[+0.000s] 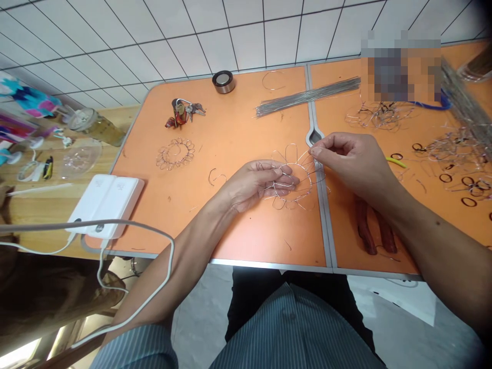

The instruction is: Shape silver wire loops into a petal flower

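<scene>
My left hand [265, 182] is closed on a flower-shaped wire ring [310, 190], a thin round hoop with looped petals about its edge. On the ring's upper right side, my right hand [346, 156] pinches a wire loop between thumb and forefinger. Both hands hover just over the orange folding table [238, 230], close to its middle seam. Beneath my right forearm lie pliers with dark red handles [365, 228], their head hidden. Left of my hands rests a second wire flower ring [176, 154].
A bundle of straight wires [307, 96] lies at the back. Keys [188, 110] and a round metal-sided container [223, 82] sit nearby. A white power bank [105, 205] with cables is at left. Tangled wire pieces [442, 148] and dark rings [469, 202] cover the right side.
</scene>
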{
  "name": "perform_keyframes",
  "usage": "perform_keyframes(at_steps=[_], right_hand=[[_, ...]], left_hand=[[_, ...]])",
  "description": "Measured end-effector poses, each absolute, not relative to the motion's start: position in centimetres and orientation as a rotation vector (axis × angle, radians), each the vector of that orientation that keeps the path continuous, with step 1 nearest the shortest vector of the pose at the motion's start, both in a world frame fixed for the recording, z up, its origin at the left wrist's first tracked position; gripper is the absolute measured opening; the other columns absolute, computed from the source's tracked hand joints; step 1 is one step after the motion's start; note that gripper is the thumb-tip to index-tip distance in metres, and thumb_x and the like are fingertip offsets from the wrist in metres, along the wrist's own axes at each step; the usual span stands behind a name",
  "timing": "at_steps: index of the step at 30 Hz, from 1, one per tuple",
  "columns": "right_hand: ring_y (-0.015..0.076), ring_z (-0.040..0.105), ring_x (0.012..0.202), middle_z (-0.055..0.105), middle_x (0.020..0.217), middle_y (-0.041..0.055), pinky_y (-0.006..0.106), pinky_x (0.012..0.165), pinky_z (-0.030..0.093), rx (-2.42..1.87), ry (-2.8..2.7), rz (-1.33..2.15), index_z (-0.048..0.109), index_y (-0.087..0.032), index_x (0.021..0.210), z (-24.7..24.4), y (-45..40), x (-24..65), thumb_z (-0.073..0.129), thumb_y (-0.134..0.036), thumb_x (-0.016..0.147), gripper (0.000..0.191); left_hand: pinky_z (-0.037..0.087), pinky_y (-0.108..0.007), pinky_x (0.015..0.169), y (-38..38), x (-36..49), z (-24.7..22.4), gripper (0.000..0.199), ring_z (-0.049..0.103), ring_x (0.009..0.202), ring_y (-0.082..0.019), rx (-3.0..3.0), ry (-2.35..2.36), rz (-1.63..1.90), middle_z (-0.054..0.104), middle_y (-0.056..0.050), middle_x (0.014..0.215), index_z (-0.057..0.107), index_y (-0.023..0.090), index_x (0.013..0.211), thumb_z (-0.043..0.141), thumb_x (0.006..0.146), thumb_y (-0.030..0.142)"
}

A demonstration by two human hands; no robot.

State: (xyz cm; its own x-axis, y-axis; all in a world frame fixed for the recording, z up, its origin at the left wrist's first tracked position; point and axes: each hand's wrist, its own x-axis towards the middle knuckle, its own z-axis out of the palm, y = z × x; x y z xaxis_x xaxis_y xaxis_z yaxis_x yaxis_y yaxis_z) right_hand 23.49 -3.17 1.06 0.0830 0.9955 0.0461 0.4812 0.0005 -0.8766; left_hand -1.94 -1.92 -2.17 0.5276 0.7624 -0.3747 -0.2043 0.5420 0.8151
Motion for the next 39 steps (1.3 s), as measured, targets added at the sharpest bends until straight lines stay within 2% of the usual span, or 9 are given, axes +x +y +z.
perform_keyframes(at_steps=[9,14,19,26,30,33,39], right_hand=[[0.0281,0.073,0.086,0.082,0.089,0.004,0.045,0.08,0.058,-1.561,-1.513,0.875,0.08,-0.031,0.082,1.1,-3.1,23.5,0.089,-0.034,0.091,0.013],[0.0306,0.082,0.101,0.089,0.106,0.0062,0.049,0.096,0.066,-1.445,-1.531,0.864,0.084,-0.03,0.094,1.0,-3.2,23.4,0.083,-0.034,0.094,0.004],[0.0349,0.083,0.111,0.089,0.117,0.0062,0.057,0.106,0.069,-1.316,-1.675,0.839,0.086,-0.035,0.096,0.1,-3.0,23.5,0.085,-0.038,0.097,0.003],[0.0348,0.081,0.111,0.088,0.116,0.0064,0.06,0.106,0.071,-1.264,-1.734,0.843,0.086,-0.037,0.094,-0.1,-3.1,23.4,0.086,-0.037,0.097,0.003],[0.036,0.082,0.115,0.087,0.115,0.0055,0.06,0.107,0.07,-1.261,-1.757,0.842,0.085,-0.038,0.093,0.2,-3.3,23.4,0.084,-0.037,0.098,0.005],[0.0342,0.084,0.111,0.088,0.115,0.0049,0.058,0.104,0.071,-1.267,-1.755,0.828,0.087,-0.036,0.095,0.0,-3.2,23.5,0.084,-0.034,0.094,0.004],[0.0335,0.087,0.109,0.091,0.119,0.0063,0.055,0.102,0.072,-1.32,-1.808,0.801,0.091,-0.032,0.103,-0.7,-2.9,23.6,0.088,-0.03,0.086,0.018]], left_hand=[[0.068,-0.043,0.108,-2.0,-1.9,-2.2,0.017,0.092,0.107,-0.027,0.799,0.821,0.654,0.094,-0.018,0.115,0.09,0.015,0.108,0.095,0.1,0.029],[0.068,-0.042,0.106,-2.0,-2.0,-2.4,0.017,0.091,0.107,-0.027,0.803,0.815,0.645,0.094,-0.018,0.115,0.091,0.014,0.109,0.094,0.102,0.029],[0.068,-0.04,0.105,-2.0,-1.9,-2.5,0.015,0.091,0.107,-0.025,0.834,0.816,0.621,0.094,-0.016,0.114,0.09,0.015,0.109,0.092,0.103,0.029],[0.067,-0.041,0.107,-1.9,-1.9,-2.7,0.018,0.09,0.106,-0.024,0.86,0.817,0.6,0.094,-0.015,0.114,0.091,0.015,0.113,0.092,0.103,0.03],[0.068,-0.04,0.103,-1.9,-2.0,-3.0,0.018,0.09,0.105,-0.024,0.865,0.8,0.6,0.094,-0.016,0.115,0.091,0.015,0.112,0.091,0.104,0.031],[0.068,-0.039,0.102,-1.8,-2.0,-3.1,0.016,0.09,0.104,-0.024,0.864,0.806,0.604,0.094,-0.016,0.114,0.091,0.015,0.111,0.089,0.106,0.03],[0.068,-0.039,0.103,-1.8,-2.0,-3.1,0.015,0.09,0.104,-0.023,0.844,0.795,0.615,0.094,-0.015,0.112,0.091,0.015,0.111,0.091,0.104,0.028]])
